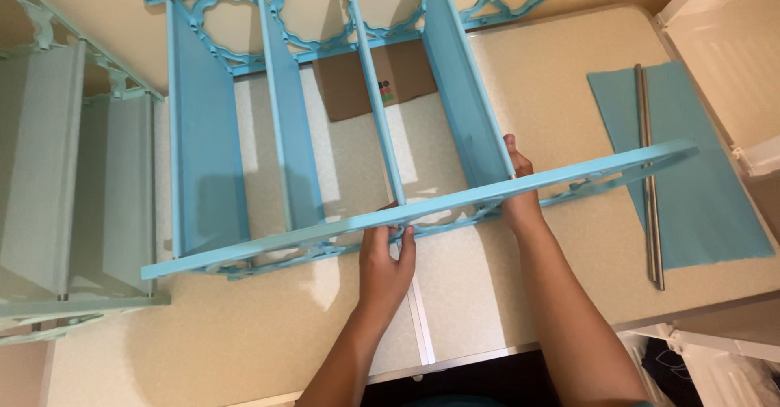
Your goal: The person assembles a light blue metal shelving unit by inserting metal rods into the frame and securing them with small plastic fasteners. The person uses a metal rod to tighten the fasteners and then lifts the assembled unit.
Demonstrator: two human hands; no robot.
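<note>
A light blue plastic shelf rack point(207, 155) lies on its side on a beige folding table point(244, 342). It has several flat blue shelf panels point(455, 90) between two ornate side frames. My left hand point(386, 265) grips the near side frame point(325, 230) around its middle, where a thin panel meets it. My right hand point(520, 192) holds the same frame where the rightmost panel joins it.
A pale green rack of the same kind point(57, 171) lies at the left. At the right, a loose blue panel point(691, 188) lies under a metal rod point(650, 179). A brown cardboard piece point(374, 82) sits beneath the rack. White furniture point(731, 41) stands at the far right.
</note>
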